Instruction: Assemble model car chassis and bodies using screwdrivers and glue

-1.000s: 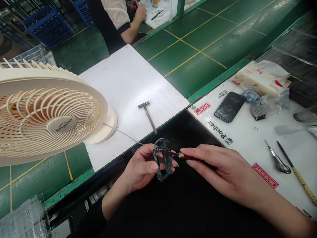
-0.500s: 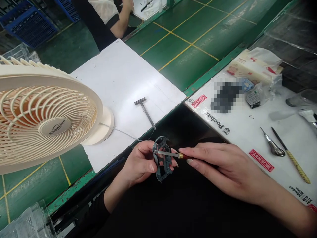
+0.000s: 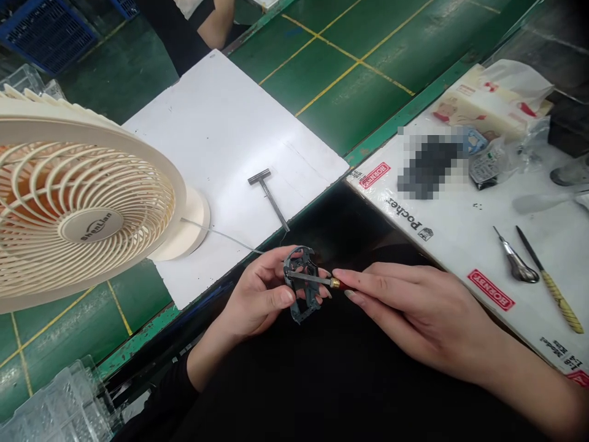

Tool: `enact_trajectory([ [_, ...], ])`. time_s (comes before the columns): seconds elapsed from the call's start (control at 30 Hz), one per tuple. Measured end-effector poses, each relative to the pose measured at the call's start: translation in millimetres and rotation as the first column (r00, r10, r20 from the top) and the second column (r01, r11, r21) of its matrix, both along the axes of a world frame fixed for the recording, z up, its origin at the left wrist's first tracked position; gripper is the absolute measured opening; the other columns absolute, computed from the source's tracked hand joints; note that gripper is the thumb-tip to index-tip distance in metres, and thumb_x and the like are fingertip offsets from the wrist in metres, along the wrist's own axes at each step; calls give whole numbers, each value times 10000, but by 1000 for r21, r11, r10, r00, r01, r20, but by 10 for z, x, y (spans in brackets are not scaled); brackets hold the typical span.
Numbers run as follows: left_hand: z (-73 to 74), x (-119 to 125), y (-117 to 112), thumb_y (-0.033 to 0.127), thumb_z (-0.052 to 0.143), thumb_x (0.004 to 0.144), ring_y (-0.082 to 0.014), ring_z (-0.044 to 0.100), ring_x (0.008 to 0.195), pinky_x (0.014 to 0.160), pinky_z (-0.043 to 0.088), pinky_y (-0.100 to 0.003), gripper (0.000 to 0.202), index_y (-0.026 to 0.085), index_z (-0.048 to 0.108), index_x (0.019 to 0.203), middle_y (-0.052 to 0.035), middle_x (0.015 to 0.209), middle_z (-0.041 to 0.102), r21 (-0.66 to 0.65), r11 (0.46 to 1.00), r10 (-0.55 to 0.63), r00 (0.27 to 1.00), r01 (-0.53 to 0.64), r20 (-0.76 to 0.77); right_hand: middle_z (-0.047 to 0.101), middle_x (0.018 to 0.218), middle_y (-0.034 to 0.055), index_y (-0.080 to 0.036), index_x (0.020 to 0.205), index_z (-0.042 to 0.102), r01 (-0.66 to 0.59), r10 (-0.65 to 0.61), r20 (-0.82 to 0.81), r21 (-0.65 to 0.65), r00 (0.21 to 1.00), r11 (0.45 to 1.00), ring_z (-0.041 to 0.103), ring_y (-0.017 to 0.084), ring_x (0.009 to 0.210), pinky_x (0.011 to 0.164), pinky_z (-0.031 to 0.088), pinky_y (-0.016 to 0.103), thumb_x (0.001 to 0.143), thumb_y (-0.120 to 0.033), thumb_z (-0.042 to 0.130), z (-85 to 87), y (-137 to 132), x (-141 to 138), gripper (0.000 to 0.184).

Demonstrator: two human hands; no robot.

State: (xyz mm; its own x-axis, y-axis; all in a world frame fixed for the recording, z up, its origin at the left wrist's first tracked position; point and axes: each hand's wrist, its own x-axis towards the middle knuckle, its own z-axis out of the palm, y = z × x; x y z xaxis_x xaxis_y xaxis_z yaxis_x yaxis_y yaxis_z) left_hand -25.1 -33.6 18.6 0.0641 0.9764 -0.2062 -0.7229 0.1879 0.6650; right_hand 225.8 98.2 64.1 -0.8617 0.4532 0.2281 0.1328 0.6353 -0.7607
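Observation:
My left hand is closed around one side of a dark grey moulded plastic frame part, rounded with openings through it. Its thumb presses on the near edge, and fingertips show behind the far side. My right hand grips a flat-bladed hand tool with a brass collar and a red handle, mostly hidden under the fingers. The blade lies across the part, its tip at the upper left rim. Whether the blade edge presses into the plastic, I cannot tell.
A cream fan stands left on a white board, near a T-shaped metal tool. On the right-hand table lie a pointed awl, a yellow-handled file and bagged items. Another person's arm shows at the top.
The view has shifted slightly. The part is tilted a little differently, and the blade remains across it near the upper left rim. Both hands keep their holds.

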Motion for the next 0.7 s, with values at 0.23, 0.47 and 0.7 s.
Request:
enact_trajectory([
  [0.23, 4, 2, -55, 376, 927, 1042, -267, 898, 1066, 977, 715, -378, 438, 239, 860, 1452, -136, 1298, 901, 9, 996, -94, 994, 94, 56, 779, 997, 24, -151, 1505, 760, -52, 51, 42, 24, 998, 998, 734, 108, 797, 738, 562, 235, 1161, -86, 639, 62, 43, 63, 371],
  [0.47, 7, 3, -113, 414, 928, 1039, -293, 894, 1094, 995, 718, -425, 546, 236, 807, 1541, -161, 1310, 887, -17, 979, -201, 972, 205, 122, 759, 968, 3, -194, 1474, 782, -70, 67, 77, 42, 995, 997, 713, 103, 783, 700, 529, 261, 1167, -115, 664, 129, 86, 165, 338],
  [0.7, 0, 102, -145, 296, 935, 1023, -281, 873, 1190, 1101, 674, -412, 565, 221, 785, 1562, -160, 1371, 867, -68, 991, -109, 993, 112, 38, 779, 1016, 7, -195, 1487, 768, -45, 26, 148, 127, 989, 991, 743, 129, 821, 757, 552, 313, 1168, -126, 666, 163, -5, 254, 342],
])
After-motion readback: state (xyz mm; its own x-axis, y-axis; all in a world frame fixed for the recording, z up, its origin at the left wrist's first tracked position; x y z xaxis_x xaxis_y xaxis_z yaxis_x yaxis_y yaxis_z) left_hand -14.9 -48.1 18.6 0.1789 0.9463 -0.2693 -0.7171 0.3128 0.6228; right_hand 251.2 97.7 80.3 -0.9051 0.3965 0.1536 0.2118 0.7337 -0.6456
